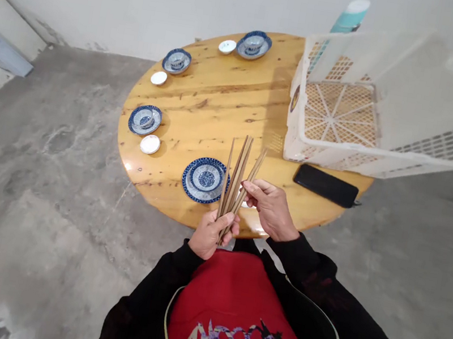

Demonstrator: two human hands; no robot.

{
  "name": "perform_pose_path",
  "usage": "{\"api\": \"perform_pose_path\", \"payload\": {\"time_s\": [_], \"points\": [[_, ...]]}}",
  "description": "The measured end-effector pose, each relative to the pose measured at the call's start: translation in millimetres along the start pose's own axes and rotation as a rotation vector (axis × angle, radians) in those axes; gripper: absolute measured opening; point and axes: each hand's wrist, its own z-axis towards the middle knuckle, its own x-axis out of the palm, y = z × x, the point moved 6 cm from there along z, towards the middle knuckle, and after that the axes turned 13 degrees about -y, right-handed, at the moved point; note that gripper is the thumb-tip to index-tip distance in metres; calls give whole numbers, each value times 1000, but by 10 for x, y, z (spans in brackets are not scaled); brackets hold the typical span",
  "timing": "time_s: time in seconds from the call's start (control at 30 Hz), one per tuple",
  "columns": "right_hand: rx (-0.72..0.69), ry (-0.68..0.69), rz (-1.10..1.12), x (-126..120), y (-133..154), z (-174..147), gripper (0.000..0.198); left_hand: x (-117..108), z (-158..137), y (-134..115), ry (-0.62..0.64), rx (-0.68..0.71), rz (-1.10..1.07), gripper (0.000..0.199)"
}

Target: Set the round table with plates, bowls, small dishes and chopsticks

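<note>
My left hand [210, 233] is closed around the lower ends of a bundle of wooden chopsticks [234, 179], which fan out upward above the table's near edge. With thumb and fingers, my right hand [270, 205] pinches chopsticks at the right side of that bundle; their lower ends still reach my left hand. Just behind and left of the bundle lies a blue-patterned plate with a bowl on it [206, 179]. Partly hidden by my right hand and the chopsticks is a small white dish [245, 204].
On the round wooden table [202, 103], several blue-patterned settings stand along the left and far rim, each with a white dish [150, 144]. A large white plastic crate [336, 152] occupies the right side. A black phone [326, 185] lies before it; a turquoise canister [349, 18] stands behind.
</note>
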Motion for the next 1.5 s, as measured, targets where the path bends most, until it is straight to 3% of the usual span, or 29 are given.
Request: {"api": "perform_pose_path", "payload": {"time_s": [0.2, 0.33, 0.43, 0.67, 0.8, 0.97, 1.17, 1.33, 1.5], "points": [[81, -134, 36, 185, -483, -599, 52, -572, -287, 233, -18, -17, 50, 62], [147, -126, 31, 216, -705, -800, 52, -764, -370, 392, -60, -1, 64, 61], [164, -123, 24, 198, -801, -778, 53, -810, -358, 473, -105, 27, 88, 59], [98, -89, 23, 36, -696, -308, 51, -612, -239, 525, -161, 59, 133, 53], [139, -11, -28, -118, -654, -114, 50, -501, -198, 594, -208, 73, 104, 49], [188, -11, -86, -304, -603, 192, 43, -502, -184, 692, -276, 86, 175, 46], [206, 30, -207, -250, -532, 776, 36, -378, 33, 740, -265, 121, 269, 31], [181, 34, -296, -232, -547, 1152, 40, -217, 303, 805, -382, 138, 213, 21], [136, 128, -465, -314, -624, 1309, 51, -136, 324, 943, -465, 93, 250, 23]]}}
